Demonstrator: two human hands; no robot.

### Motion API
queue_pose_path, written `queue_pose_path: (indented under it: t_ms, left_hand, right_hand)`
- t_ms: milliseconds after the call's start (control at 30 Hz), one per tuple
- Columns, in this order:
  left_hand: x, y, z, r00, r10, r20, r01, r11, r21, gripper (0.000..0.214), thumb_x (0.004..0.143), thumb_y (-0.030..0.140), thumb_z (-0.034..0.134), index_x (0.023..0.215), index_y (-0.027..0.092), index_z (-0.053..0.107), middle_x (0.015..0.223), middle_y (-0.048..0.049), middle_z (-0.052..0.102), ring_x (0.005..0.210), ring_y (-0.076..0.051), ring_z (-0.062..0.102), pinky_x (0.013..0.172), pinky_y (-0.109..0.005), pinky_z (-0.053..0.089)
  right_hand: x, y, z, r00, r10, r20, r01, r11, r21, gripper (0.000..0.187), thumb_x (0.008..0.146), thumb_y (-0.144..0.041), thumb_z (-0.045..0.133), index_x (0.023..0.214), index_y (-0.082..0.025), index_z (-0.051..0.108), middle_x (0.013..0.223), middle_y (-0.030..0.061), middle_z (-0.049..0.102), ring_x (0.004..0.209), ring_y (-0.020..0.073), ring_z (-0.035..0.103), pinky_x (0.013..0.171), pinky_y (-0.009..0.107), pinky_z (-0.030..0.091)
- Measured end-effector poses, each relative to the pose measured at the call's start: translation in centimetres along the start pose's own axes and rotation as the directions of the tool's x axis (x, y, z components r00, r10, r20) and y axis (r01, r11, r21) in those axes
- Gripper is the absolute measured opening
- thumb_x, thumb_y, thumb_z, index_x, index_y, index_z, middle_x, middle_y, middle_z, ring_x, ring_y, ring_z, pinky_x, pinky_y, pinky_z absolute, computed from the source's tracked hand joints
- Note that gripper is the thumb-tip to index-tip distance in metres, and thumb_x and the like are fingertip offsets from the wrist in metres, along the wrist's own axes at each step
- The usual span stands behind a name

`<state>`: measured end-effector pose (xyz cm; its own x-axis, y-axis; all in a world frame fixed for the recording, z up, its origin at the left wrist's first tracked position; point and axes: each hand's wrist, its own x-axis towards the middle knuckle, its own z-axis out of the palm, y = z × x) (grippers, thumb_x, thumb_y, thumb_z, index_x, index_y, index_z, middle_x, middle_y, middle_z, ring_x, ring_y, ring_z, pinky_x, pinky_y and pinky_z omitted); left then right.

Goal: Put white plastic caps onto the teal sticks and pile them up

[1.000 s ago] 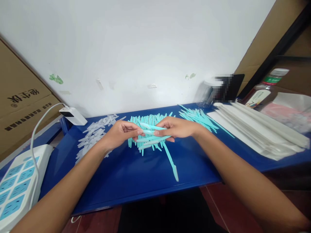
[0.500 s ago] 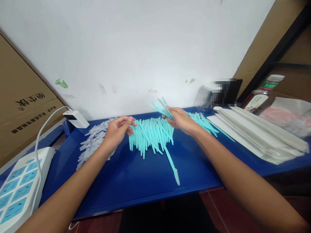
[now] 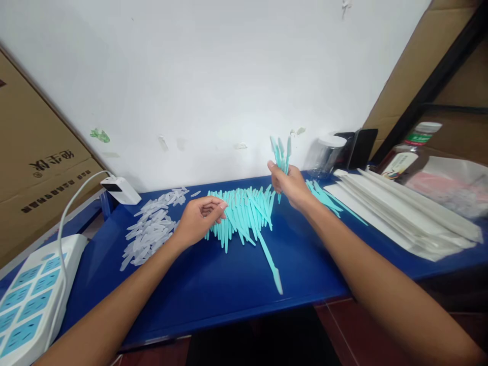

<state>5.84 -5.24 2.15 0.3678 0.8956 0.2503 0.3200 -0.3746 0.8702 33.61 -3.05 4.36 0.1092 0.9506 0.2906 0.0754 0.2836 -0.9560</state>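
My right hand (image 3: 290, 184) is closed round a small bunch of teal plastic sticks (image 3: 280, 150), held upright above the blue table (image 3: 213, 284). My left hand (image 3: 200, 217) rests at the left edge of the teal stick pile (image 3: 244, 212), its fingers curled and pinching at the sticks there. One teal stick with a pale cap (image 3: 270, 263) lies apart, pointing toward the front edge. A second heap of teal sticks (image 3: 324, 199) lies behind my right wrist. Clear plastic caps (image 3: 150, 231) are scattered to the left.
A white power strip (image 3: 28, 295) and a charger (image 3: 120, 189) with its cable sit at the left. White flat packets (image 3: 404, 213) are stacked at the right, with a clear jar (image 3: 324, 155), a phone (image 3: 362, 147) and a bottle (image 3: 409, 150) behind. Cardboard boxes flank both sides.
My right hand has carried the bunch of teal sticks away from my left hand, up and to the right, and turned it upright. My left hand has dropped to the pile's left edge.
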Motion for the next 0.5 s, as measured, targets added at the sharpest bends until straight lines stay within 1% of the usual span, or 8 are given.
queue_pose_path:
  t_ms: [67,133,200,267,333,400,500]
  left_hand:
    - [0.0,-0.1,-0.1,1.0,0.007,0.003,-0.007,1.0,0.0,0.033,0.093,0.05,0.07,0.095,0.017,0.072,0.076,-0.0049,0.074,0.064,-0.016,0.069,0.062,-0.027,0.057]
    - [0.1,-0.2,-0.2,1.0,0.01,0.006,-0.01,1.0,0.002,0.033,0.093,0.05,0.07,0.095,0.017,0.072,0.075,-0.0049,0.074,0.063,-0.016,0.068,0.062,-0.027,0.057]
    - [0.1,-0.2,-0.3,1.0,0.008,0.003,-0.008,1.0,-0.002,0.034,0.092,0.051,0.071,0.094,0.017,0.073,0.073,-0.0047,0.073,0.061,-0.016,0.068,0.061,-0.027,0.057]
    - [0.1,-0.1,-0.3,1.0,-0.001,-0.005,0.001,1.0,-0.011,0.035,0.089,0.051,0.073,0.093,0.016,0.073,0.072,-0.0045,0.073,0.06,-0.016,0.067,0.06,-0.027,0.058]
    - [0.2,0.1,-0.4,1.0,-0.008,-0.019,0.007,1.0,-0.017,0.035,0.087,0.051,0.076,0.092,0.016,0.073,0.07,-0.0043,0.072,0.06,-0.016,0.067,0.059,-0.027,0.058]
    - [0.2,0.3,-0.5,0.999,-0.009,-0.032,0.009,1.0,-0.014,0.035,0.086,0.051,0.077,0.092,0.016,0.074,0.069,-0.0043,0.072,0.059,-0.016,0.067,0.059,-0.027,0.058]
    - [0.2,0.5,-0.6,0.999,-0.008,-0.037,0.008,1.0,-0.009,0.035,0.086,0.051,0.076,0.091,0.016,0.074,0.068,-0.0041,0.072,0.058,-0.016,0.066,0.057,-0.027,0.057]
  right_hand:
    - [0.6,0.7,-0.5,0.996,-0.002,-0.085,-0.005,0.996,-0.086,0.056,0.094,-0.067,0.058,0.063,-0.025,0.036,0.052,-0.0025,0.039,0.048,0.0134,0.042,0.05,0.03,0.039]
    - [0.9,1.5,-0.8,0.992,0.005,-0.126,-0.03,0.98,-0.195,0.057,0.097,-0.068,0.052,0.061,-0.025,0.04,0.05,0.0006,0.046,0.051,0.016,0.049,0.058,0.031,0.046]
    - [1.1,2.2,-1.0,0.992,-0.001,-0.129,-0.037,0.956,-0.292,0.058,0.097,-0.068,0.049,0.06,-0.024,0.045,0.051,0.0042,0.054,0.057,0.0187,0.057,0.066,0.032,0.05]
    - [1.3,2.8,-1.1,0.993,-0.021,-0.12,-0.02,0.942,-0.336,0.057,0.096,-0.069,0.049,0.063,-0.022,0.052,0.053,0.0054,0.058,0.059,0.0203,0.06,0.069,0.032,0.051]
    - [1.4,3.3,-1.2,0.992,-0.041,-0.121,-0.002,0.941,-0.339,0.055,0.094,-0.071,0.051,0.07,-0.021,0.057,0.055,0.0042,0.058,0.057,0.0209,0.06,0.066,0.033,0.051]
    - [1.5,3.6,-1.1,0.989,-0.052,-0.138,0.004,0.946,-0.325,0.056,0.092,-0.075,0.051,0.077,-0.021,0.058,0.056,0.0031,0.057,0.054,0.0213,0.058,0.06,0.034,0.049]
    - [1.4,3.7,-1.0,0.981,-0.058,-0.187,-0.007,0.944,-0.331,0.057,0.088,-0.078,0.055,0.075,-0.023,0.053,0.059,0.004,0.056,0.054,0.0222,0.057,0.054,0.034,0.046]
